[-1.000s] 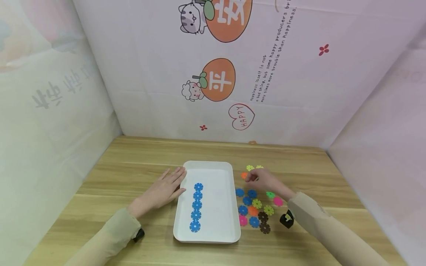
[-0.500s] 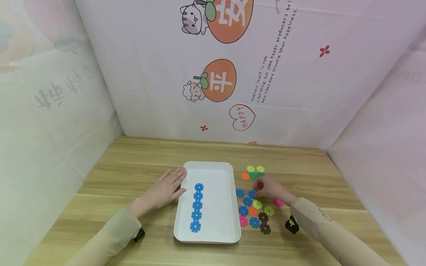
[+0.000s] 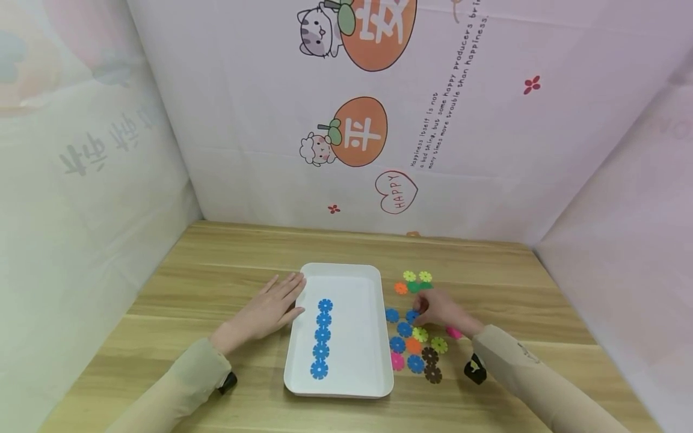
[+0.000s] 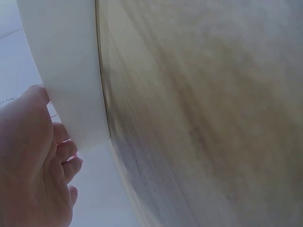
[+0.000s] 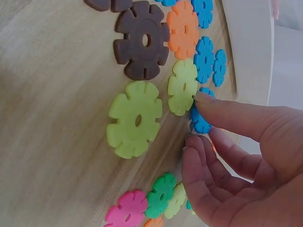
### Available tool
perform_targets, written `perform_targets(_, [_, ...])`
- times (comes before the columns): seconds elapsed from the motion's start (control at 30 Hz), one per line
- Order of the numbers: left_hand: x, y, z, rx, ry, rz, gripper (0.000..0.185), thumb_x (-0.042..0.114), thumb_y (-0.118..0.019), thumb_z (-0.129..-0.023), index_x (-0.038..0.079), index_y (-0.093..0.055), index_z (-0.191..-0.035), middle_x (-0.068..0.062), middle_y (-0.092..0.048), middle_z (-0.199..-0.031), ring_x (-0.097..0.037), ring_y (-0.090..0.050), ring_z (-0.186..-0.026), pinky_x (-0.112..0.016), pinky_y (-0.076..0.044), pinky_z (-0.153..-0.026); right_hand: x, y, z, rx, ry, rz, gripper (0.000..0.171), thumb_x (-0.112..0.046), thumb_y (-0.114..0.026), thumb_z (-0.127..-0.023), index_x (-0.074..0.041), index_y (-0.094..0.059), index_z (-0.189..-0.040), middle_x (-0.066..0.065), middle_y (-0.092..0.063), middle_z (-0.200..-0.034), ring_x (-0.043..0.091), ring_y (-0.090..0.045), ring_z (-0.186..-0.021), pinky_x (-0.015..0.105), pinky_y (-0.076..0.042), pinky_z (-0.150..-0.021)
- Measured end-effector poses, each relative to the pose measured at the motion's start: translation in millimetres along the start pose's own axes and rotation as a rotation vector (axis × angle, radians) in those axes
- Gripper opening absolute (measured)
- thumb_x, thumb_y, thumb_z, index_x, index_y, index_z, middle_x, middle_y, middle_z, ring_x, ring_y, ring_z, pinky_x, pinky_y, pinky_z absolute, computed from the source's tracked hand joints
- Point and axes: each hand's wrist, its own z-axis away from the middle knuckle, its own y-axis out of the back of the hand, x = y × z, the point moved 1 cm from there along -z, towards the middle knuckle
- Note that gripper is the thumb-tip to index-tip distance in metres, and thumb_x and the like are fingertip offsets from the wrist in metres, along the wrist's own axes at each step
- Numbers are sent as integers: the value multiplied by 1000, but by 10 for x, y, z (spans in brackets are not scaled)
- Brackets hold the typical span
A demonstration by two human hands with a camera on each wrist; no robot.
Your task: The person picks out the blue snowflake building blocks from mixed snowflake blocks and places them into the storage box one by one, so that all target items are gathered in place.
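Observation:
A white tray (image 3: 354, 337) lies on the wooden table (image 3: 227, 264) and holds a column of several blue flower discs (image 3: 322, 340). My left hand (image 3: 271, 310) lies flat with straight fingers beside the tray's left rim; the left wrist view shows the thumb (image 4: 35, 97) against the tray wall (image 4: 71, 71). My right hand (image 3: 419, 311) reaches into the loose discs right of the tray. Its thumb and curled fingertips (image 5: 191, 142) pinch a blue disc (image 5: 202, 126), which still lies on the table among the others.
Loose discs lie right of the tray: blue ones (image 3: 400, 337), lime (image 5: 135, 118), brown (image 5: 142, 40), orange (image 5: 184, 28), pink (image 3: 453, 332), and a yellow pair (image 3: 417, 276) farther back. Patterned cloth walls (image 3: 487, 180) close in the table on three sides.
My right hand drew back from the far orange and yellow discs toward me and came down on a blue disc near the tray. The left hand stayed put.

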Motion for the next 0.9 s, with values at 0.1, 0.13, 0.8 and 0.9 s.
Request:
perform_targets(0.1, [9,9,-1,-1,-2,-4,67,45,-41,-105,5,-25,-157,-14,-24,-165,-32,-24,-153,-56,-18,-125,11,3,4,5,2,-7,28,-4,-83,-74,0,-60,-89,7,-61,-84,16,-52,-76,26,-47,-67])
perform_targets(0.13, [10,10,0,-2,-3,-6,67,45,-41,-105,5,-25,-157,-14,-24,-165,-32,-24,-153,-56,-18,-125,19,6,6,9,1,-12,28,-3,-83,-74,-1,-60,-89,7,-61,-84,16,-53,-77,26,-48,-67])
perform_targets(0.8, [9,9,-1,2,4,0,67,44,-42,-105,5,-26,-157,-13,-24,-165,-32,-24,-153,-56,-18,-126,-270,326,71,-42,128,-132,9,-6,-65,-93,2,-65,-95,13,-66,-87,22,-63,-74,36,-58,-65])
perform_targets(0.9, [7,3,-1,3,2,-4,67,44,-42,-105,5,-26,-157,-13,-25,-165,-32,-24,-153,-56,-18,-126,-386,322,81,-56,120,-130,8,-8,-66,-93,0,-65,-96,10,-67,-88,21,-65,-75,37,-59,-68])
